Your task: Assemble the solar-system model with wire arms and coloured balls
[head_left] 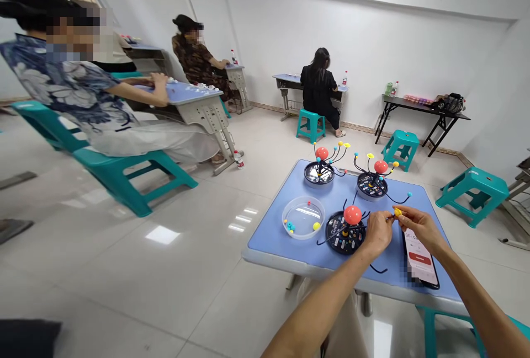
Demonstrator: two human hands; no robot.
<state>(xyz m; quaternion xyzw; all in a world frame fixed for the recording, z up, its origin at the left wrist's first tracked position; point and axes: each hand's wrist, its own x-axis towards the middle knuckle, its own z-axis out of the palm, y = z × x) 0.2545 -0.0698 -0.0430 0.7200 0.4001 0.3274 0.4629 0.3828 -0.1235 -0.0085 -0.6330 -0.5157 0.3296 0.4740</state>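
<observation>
On the blue table stands a planet-style wire model with a black round base, an orange-red ball on top and thin black wire arms. My left hand is beside the ball and appears to grip a wire arm. My right hand pinches a small yellow bead at that wire's tip. Left of the model, a clear round dish holds small teal and yellow beads. A phone showing a timer lies below my right hand. Two similar models stand farther along the table.
Teal plastic stools stand around the tiled floor. A seated person works at a desk to my left, and two more sit at desks farther off. A black table with bottles and a bag stands against the far wall.
</observation>
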